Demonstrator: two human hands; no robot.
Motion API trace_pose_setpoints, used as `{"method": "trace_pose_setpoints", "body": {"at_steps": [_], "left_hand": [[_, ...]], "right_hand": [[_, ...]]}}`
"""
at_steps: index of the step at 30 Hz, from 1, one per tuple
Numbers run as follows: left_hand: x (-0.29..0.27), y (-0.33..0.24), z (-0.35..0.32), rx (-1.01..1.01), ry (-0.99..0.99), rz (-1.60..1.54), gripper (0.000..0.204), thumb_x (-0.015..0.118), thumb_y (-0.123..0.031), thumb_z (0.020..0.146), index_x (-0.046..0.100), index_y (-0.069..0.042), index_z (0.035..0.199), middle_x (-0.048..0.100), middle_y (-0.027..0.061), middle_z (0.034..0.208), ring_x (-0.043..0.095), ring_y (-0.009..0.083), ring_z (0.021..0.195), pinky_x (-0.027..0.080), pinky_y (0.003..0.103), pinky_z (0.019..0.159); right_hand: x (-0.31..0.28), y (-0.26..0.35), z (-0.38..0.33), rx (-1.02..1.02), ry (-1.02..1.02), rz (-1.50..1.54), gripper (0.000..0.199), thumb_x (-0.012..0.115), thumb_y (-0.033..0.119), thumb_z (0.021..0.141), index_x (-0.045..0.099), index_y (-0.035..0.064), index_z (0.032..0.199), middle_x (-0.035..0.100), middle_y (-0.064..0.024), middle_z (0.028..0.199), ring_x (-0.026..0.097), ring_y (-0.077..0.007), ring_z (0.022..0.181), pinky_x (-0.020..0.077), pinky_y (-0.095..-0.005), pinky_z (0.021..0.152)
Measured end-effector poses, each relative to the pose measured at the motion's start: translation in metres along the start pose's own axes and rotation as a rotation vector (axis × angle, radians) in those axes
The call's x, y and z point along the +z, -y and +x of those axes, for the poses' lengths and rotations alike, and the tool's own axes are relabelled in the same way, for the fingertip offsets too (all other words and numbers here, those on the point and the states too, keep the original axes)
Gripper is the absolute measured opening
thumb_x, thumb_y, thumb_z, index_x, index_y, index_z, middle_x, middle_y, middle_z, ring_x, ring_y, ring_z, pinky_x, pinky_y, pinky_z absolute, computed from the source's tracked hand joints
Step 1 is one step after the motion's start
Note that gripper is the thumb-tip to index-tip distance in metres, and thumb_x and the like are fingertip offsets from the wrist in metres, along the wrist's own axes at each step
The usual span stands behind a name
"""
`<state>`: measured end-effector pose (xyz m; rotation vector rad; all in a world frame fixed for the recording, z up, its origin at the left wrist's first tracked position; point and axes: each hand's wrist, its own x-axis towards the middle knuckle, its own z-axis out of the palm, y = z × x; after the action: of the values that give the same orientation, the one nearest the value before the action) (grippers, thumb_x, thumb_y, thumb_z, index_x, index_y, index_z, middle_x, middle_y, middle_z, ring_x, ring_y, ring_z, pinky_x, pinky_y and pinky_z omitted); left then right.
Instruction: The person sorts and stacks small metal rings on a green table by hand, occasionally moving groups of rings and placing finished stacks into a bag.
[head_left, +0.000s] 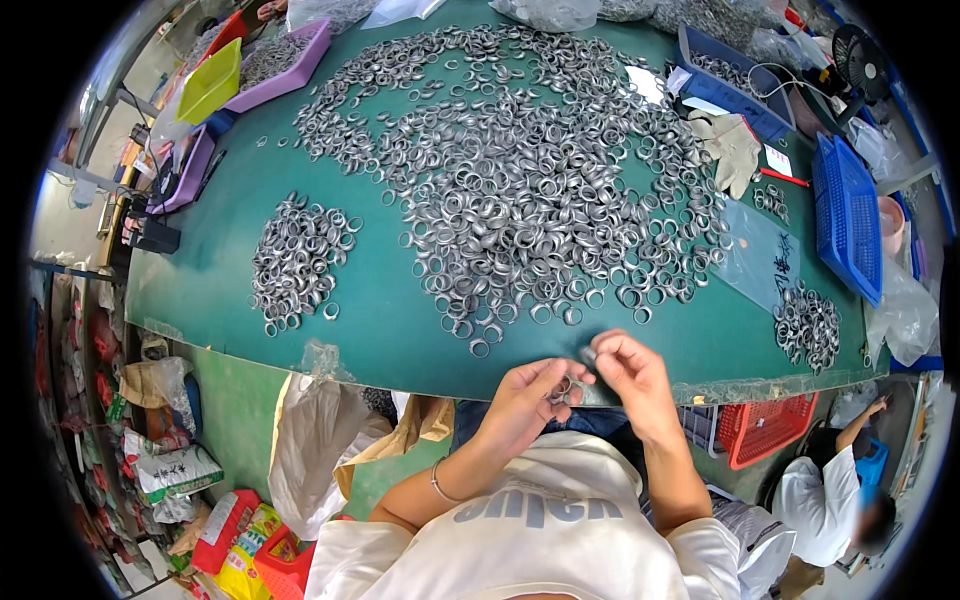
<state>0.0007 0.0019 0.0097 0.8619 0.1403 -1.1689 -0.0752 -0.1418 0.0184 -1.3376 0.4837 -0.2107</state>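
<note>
Ring (588, 354), gray metal, looks pinched between thumb and fingertips of the right hand (632, 378); left hand (525, 402) has its fingers curled around a few more rings (561, 392), exact count hidden. Both hands sit right at the near edge of the green table (390, 345), so a slip would likely drop a piece into the lap or onto the floor; small, smooth metal and a loose fingertip hold would be the cause. Left-hand rings could also spill if that curl loosens. Main heap (520, 200) spreads just beyond the hands, stray rings at its near fringe, so a careless sleeve or wrist could mix things up. Smaller pile (297, 262) to the left, another pile (807, 328) to the right, both apart from the heap; easy to confuse, all look alike from here. Clear plastic bag (752, 250) and gloves (733, 150) lie between heap and blue basket (848, 220), in the way of a rightward reach. Paper sack (312, 450) gapes below the table edge; a dropped ring might vanish there.
</note>
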Motion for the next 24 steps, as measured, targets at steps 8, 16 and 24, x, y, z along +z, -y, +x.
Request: {"method": "trace_pose_setpoints", "body": {"at_steps": [8, 16, 24], "left_hand": [[-0.021, -0.004, 0.006, -0.048, 0.209, -0.022, 0.033, 0.051, -0.029, 0.097, 0.064, 0.001, 0.100, 0.060, 0.0055, 0.083, 0.055, 0.0098, 0.069, 0.041, 0.022, 0.047], [-0.003, 0.000, 0.001, 0.132, -0.073, -0.003, 0.025, 0.058, -0.019, 0.093, 0.063, 0.000, 0.109, 0.059, 0.0038, 0.085, 0.047, 0.0061, 0.060, 0.035, 0.018, 0.046], [0.009, -0.010, -0.003, 0.238, 0.060, 0.222, 0.030, 0.060, -0.006, 0.089, 0.060, -0.002, 0.119, 0.057, 0.0003, 0.082, 0.042, 0.0040, 0.056, 0.034, 0.018, 0.047]], "right_hand": [[0.003, 0.000, 0.017, -0.356, -0.144, -0.532, 0.015, 0.068, 0.001, 0.075, 0.064, 0.0028, 0.089, 0.058, -0.0093, 0.089, 0.052, -0.0273, 0.086, 0.0420, -0.0356, 0.077], [0.003, -0.007, 0.025, -0.480, -0.157, -0.726, 0.013, 0.066, 0.000, 0.075, 0.060, 0.0018, 0.087, 0.057, -0.0098, 0.097, 0.052, -0.0284, 0.090, 0.0411, -0.0362, 0.082], [0.009, 0.028, -0.013, -0.340, 0.003, -0.484, 0.010, 0.062, -0.002, 0.080, 0.060, 0.0002, 0.089, 0.057, -0.0115, 0.098, 0.057, -0.0250, 0.091, 0.0451, -0.0316, 0.081]]}}
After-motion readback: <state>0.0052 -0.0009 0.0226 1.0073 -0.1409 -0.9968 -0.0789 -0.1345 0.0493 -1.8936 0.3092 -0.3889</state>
